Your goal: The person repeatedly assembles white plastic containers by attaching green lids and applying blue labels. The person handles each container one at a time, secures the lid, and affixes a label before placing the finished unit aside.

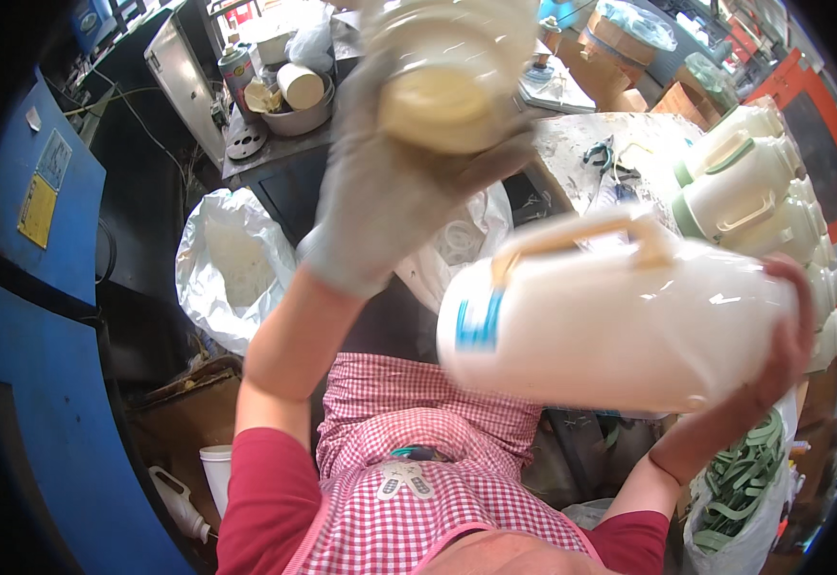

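My left hand (380,182), in a pale grey glove, is raised near the top. Its fingers are wrapped round a glossy cream-white plastic container (476,38) with a yellowish round end, blurred by motion and cut off by the upper edge. Lower and to the right, a large white plastic jug (591,326) with a beige handle and a blue-and-white label lies sideways in the air. My right hand (790,331) grips that jug at its right end, fingers curled over it; the palm is hidden. The two pieces are apart.
Several cream jugs (740,196) with green parts are stacked on the right of a worn worktable (572,144), where pliers (599,153) lie. A white-bagged bin (236,259) stands left, beside a blue machine cabinet (45,326). Green strips (740,479) fill a bag at lower right.
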`<action>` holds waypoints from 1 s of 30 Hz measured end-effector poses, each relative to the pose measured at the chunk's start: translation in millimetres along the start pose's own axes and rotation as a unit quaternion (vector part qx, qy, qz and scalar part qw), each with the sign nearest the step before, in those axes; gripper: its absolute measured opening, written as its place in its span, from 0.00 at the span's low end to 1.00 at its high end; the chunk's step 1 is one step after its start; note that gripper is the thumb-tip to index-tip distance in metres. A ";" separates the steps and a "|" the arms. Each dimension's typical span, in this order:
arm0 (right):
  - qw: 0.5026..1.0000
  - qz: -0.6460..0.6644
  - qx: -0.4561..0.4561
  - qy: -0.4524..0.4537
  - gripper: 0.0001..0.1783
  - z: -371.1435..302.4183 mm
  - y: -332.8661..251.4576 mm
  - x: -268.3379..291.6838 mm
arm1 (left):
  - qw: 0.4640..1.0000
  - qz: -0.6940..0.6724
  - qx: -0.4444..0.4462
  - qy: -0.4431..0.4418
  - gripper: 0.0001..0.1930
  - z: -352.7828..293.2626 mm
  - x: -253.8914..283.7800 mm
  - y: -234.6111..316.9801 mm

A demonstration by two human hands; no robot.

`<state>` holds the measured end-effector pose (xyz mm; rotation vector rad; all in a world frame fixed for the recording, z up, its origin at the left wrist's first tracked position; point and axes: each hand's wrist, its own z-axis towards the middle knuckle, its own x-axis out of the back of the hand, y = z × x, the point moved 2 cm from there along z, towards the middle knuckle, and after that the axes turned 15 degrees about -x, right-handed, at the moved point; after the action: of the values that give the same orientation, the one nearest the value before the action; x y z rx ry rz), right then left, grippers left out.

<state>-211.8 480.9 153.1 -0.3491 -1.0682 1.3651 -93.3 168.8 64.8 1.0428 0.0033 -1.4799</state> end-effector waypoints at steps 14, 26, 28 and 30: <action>0.933 -0.054 -0.080 -0.346 0.35 94.6 105.1 -279.6 | 1.000 -0.008 0.000 0.004 0.28 210.0 64.5 -40.3; 0.922 -0.166 -0.070 -0.344 0.49 179.7 162.6 -432.7 | 0.913 0.336 0.158 0.170 0.16 -108.4 191.9 45.5; 0.896 -0.131 -0.135 -0.401 0.36 175.7 142.2 -388.5 | 0.877 0.400 0.259 0.069 0.17 -136.9 196.1 44.8; 0.933 0.014 -0.084 -0.349 0.26 153.6 113.4 -318.8 | 0.782 0.521 0.326 -0.109 0.21 -173.4 193.7 44.9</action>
<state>-352.8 165.4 16.5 0.0159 -1.7785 1.4625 76.7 101.9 -125.6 1.0947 -1.1532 -0.5205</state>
